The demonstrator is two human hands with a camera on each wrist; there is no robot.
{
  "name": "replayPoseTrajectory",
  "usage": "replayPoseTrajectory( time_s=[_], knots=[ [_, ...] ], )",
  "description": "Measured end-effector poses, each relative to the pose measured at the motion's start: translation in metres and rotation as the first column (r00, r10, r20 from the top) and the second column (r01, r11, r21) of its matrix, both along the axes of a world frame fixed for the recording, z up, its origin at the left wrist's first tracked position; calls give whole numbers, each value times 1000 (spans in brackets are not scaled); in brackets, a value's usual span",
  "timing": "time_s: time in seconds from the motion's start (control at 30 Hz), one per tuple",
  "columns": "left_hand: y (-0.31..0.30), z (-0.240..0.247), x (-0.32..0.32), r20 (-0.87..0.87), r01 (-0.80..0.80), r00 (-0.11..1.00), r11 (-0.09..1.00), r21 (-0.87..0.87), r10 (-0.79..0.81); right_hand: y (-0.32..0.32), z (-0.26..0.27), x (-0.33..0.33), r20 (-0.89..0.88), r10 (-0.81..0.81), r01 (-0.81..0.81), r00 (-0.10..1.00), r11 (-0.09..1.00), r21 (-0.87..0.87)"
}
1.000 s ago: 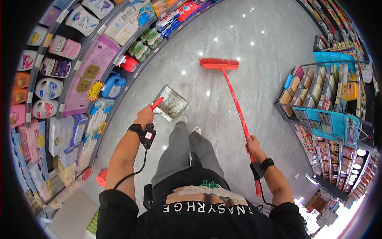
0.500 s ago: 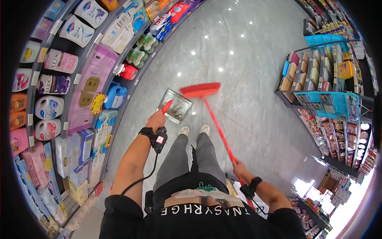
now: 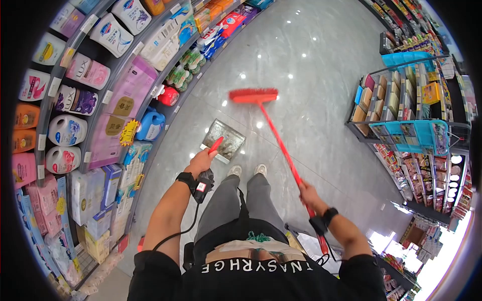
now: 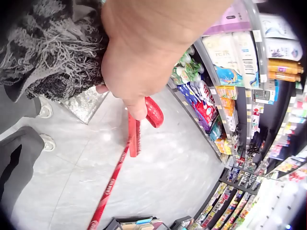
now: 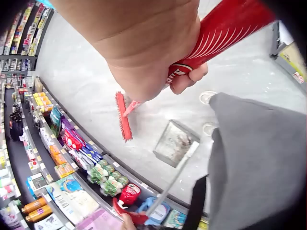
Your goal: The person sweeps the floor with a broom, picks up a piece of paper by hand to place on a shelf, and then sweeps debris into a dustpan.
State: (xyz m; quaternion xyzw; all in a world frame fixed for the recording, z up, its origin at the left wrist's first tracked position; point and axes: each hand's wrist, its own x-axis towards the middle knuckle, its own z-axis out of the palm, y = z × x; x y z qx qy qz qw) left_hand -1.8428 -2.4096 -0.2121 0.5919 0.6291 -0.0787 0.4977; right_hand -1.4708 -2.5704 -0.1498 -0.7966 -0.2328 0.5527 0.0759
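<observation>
My left hand [image 3: 202, 160] grips the red end of the long-handled dustpan [image 3: 221, 129], whose metal pan lies on the floor in front of my shoes. Dark dirt shows inside the pan in the right wrist view. My right hand [image 3: 312, 197] is wrapped around the red pole of a broom [image 3: 282, 145]. The broom's red bristled head [image 5: 123, 116] is on the floor ahead of the pan, apart from it. In the left wrist view the hand [image 4: 141, 62] covers most of the dustpan's handle, and part of the pan [image 4: 86, 105] shows behind it.
Shelves [image 3: 163, 88] of bottles, tissue packs and detergent curve along my left side. To the right stands a rack [image 3: 396, 100] with blue trays and boxed goods. A grey shaggy cloth [image 4: 53, 52] hangs by my left wrist. Glossy grey floor [image 3: 311, 65] runs ahead.
The broom head swung left and back close to the dustpan, then moved forward away from it; my right hand drew back and then forward. My feet came level. The left hand kept its grip.
</observation>
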Motion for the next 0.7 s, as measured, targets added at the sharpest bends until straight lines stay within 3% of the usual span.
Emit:
replayPoseTrajectory(
  time_s=[0.1, 0.27, 0.37, 0.43, 0.5, 0.53, 0.6, 0.63, 0.7],
  knots=[
    [-6, 4, -4, -48, -8, 999, 1000, -25, 7, 77, -37, 0, -43, -26, 30, 999, 993, 113],
    [-12, 4, -10, -76, -39, 997, 998, -55, 34, 142, -68, -1, 2, -65, 65, 998, 996, 52],
    [-15, 2, -10, -51, -54, 997, 996, -77, 51, 75, -86, 5, 53, 177, -184, 983, 969, 163],
    [-13, 1, -11, -50, -51, 998, 995, -84, 47, 11, -73, 5, 90, 257, -264, 962, 962, 66],
    [-10, -4, -12, -65, -27, 998, 996, -88, 21, -33, -25, -7, 82, 311, -298, 947, 944, -142],
    [-8, -2, -12, -80, -24, 997, 996, -86, 17, -66, -22, 0, 88, 368, -360, 926, 928, -95],
    [-7, 4, -10, -108, -13, 994, 997, -81, 4, -81, 14, 0, 35, 340, -332, 940, 932, -145],
    [-7, 4, -10, -108, -25, 994, 997, -78, 16, -71, 55, -9, -18, 251, -247, 968, 938, -242],
    [-12, 1, -15, -108, -54, 993, 996, -76, 46, -78, 77, -1, -37, 215, -217, 976, 938, -269]
  ],
)
